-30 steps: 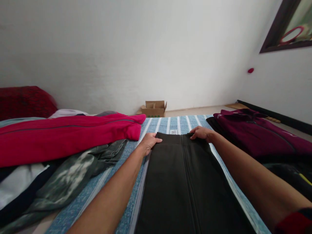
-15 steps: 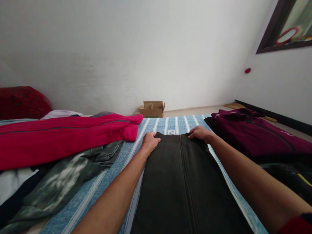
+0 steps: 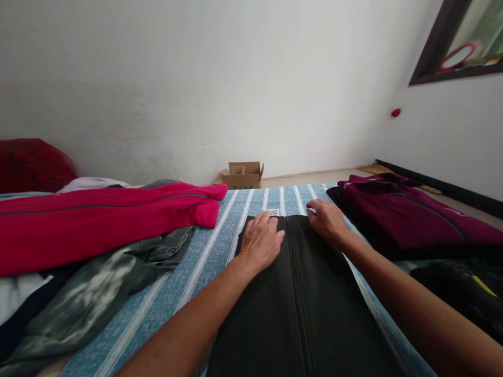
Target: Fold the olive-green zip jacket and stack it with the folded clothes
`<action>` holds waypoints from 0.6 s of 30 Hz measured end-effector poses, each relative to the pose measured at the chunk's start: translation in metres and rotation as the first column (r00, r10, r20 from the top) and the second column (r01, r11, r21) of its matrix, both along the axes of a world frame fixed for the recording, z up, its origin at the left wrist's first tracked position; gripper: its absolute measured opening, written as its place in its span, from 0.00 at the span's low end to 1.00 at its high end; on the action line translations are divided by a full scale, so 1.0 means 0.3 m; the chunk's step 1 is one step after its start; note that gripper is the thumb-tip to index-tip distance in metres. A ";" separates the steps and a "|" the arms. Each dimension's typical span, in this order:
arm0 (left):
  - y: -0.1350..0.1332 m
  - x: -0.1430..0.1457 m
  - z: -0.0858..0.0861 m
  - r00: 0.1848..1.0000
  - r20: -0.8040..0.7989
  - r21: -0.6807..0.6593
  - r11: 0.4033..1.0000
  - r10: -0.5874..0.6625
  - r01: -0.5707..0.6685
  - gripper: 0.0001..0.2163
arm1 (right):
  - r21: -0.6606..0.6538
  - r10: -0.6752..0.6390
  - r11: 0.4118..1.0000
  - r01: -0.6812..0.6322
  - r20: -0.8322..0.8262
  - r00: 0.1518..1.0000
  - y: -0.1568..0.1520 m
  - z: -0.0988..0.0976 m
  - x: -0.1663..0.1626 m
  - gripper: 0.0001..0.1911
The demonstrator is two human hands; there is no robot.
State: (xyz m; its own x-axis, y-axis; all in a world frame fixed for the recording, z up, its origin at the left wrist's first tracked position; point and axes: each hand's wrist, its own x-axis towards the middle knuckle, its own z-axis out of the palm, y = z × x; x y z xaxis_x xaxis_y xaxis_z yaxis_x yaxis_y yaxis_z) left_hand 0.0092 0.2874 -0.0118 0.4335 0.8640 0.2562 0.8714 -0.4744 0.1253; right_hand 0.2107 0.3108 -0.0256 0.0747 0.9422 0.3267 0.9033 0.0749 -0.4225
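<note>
A dark zip-up garment (image 3: 261,309), probably a jacket, lies lengthwise in front of me with its zip running down the middle. My left hand (image 3: 261,238) rests palm down on its far left part, fingers stretched and holding nothing. At the far right corner is my right hand (image 3: 325,220), its fingers loosely bent and a little apart, with no cloth visible between them. Whether those fingertips touch the edge I cannot tell. Just beyond the garment's far edge, a small white patch with a dark letter shows partly behind my left fingers.
Blue striped bedding (image 3: 204,262) lies underneath. On the left are a bright pink zip garment (image 3: 106,222) and grey-green patterned clothing (image 3: 102,293). A folded maroon garment (image 3: 408,214) sits atop dark clothes on the right. Beyond the bedding stands an open cardboard box (image 3: 245,175).
My left hand has let go of the far left corner and moved right, flat onto the garment. My right hand has loosened from the far edge.
</note>
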 end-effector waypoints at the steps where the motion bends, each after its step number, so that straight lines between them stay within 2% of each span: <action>1: -0.008 0.013 -0.013 1.000 -0.006 -0.058 0.998 -0.023 0.022 0.19 | 0.036 0.069 0.997 -0.073 0.091 0.993 -0.020 -0.013 -0.018 0.12; 3: -0.009 0.026 -0.049 1.000 -0.010 -0.173 0.985 0.001 -0.002 0.25 | 0.038 0.192 0.978 -0.203 0.195 0.962 -0.045 -0.048 -0.044 0.14; 6: 0.006 0.023 -0.105 0.997 -0.010 -0.254 0.964 0.079 -0.078 0.32 | -0.046 0.264 0.965 -0.260 0.172 0.949 -0.049 -0.109 -0.053 0.18; 11: 0.016 0.014 -0.146 0.996 -0.004 -0.240 0.967 0.093 -0.091 0.34 | -0.113 0.275 0.959 -0.261 0.132 0.952 -0.027 -0.162 -0.029 0.23; 18: 0.005 0.015 -0.150 0.995 0.030 -0.209 0.974 0.095 -0.086 0.32 | -0.136 0.277 0.956 -0.259 0.134 0.951 -0.029 -0.150 -0.042 0.23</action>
State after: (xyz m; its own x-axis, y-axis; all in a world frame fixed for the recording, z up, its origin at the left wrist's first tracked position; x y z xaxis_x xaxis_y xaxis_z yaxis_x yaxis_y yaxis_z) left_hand 0.0137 0.2890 -0.0568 0.3442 0.9352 0.0830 0.9018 -0.3539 0.2481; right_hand 0.1980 0.3022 -0.0706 -0.2275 0.9525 0.2023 0.9101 0.2819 -0.3037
